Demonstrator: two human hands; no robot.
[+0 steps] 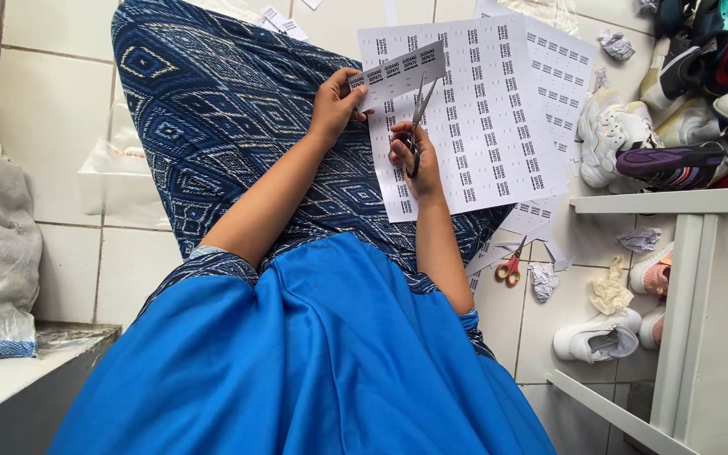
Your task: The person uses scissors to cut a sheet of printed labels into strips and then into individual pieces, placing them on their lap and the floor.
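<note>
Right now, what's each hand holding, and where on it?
Left hand pinches the near end of a cut label strip. Right hand holds scissors by the handle loops, blades open at the label sheet on the lap.
</note>
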